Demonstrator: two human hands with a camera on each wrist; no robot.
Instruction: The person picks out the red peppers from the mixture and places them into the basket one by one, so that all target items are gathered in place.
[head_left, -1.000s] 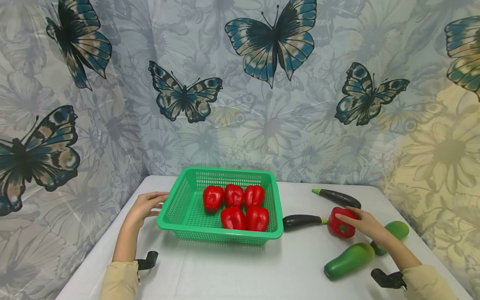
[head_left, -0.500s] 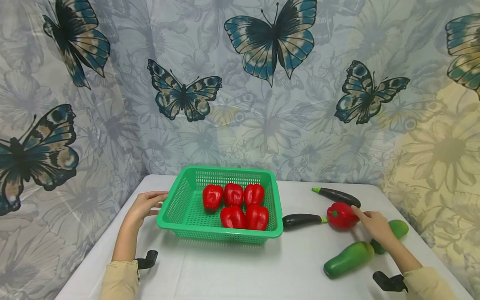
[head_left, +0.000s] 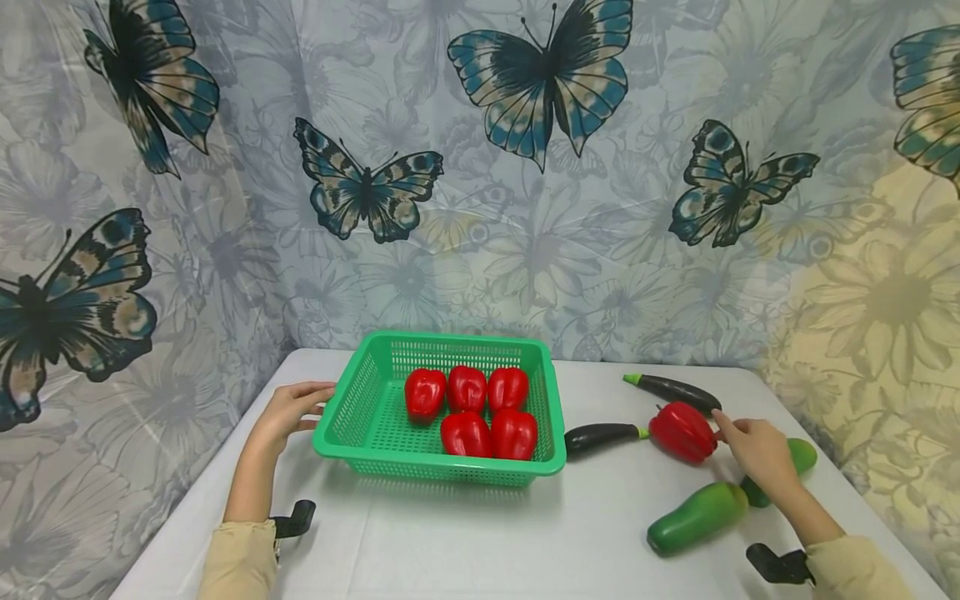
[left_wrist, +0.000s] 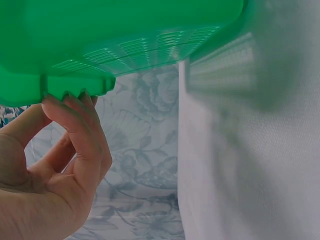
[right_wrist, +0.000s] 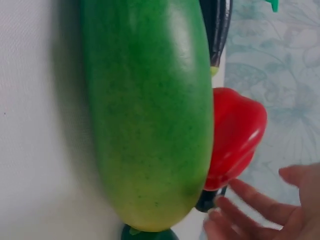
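Observation:
A loose red bell pepper (head_left: 683, 432) lies on the table's right side, its stem pointing up and left. Beside its right end is my right hand (head_left: 759, 454), fingers spread; in the right wrist view a fingertip meets the lower edge of the pepper (right_wrist: 235, 135) or sits just off it. My left hand (head_left: 288, 412) touches the left rim of a green plastic basket (head_left: 435, 468). Its bent fingertips rest against the rim's edge in the left wrist view. Several red bell peppers (head_left: 467, 434) sit inside the basket, toward its right.
One dark eggplant (head_left: 600, 438) lies against the basket's right side, another eggplant (head_left: 678, 392) behind the loose pepper. A long green fruit (head_left: 697, 518) lies in front, with a second green fruit (head_left: 802, 456) partly behind my right arm. Patterned cloth walls (head_left: 525, 250) enclose the table.
The loose pepper has turned, its stem swinging from facing me to the upper left. My right hand has shifted from over it to its right side. The left hand stays at the basket.

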